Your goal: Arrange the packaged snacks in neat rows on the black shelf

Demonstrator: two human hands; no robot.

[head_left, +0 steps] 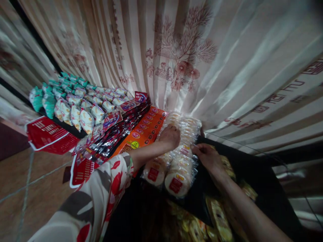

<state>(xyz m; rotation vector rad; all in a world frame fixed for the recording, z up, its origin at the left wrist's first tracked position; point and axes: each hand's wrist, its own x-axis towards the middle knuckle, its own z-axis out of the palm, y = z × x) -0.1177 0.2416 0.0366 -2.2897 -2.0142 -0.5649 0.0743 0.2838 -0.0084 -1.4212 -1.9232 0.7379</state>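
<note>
Two rows of round pale crackers in clear wrappers (178, 183) with red and yellow labels lie overlapped on a black table. My left hand (170, 137) rests on the left row near its far end, its fingers curled down; what they grip, if anything, is hidden. At the right edge of the right row is my right hand (207, 155), thumb and forefinger pinched against the wrapper edges. An orange printed box or sheet (145, 127) lies just left of the crackers, partly behind my left forearm.
Dark red snack packets (113, 131) are piled farther left, beside rows of white and green bags (87, 117). Red baskets (50, 134) stand below on the tiled floor. Yellow-wrapped packets (218, 218) lie on the black table (259, 174) at right. A pleated curtain (186, 43) hangs behind.
</note>
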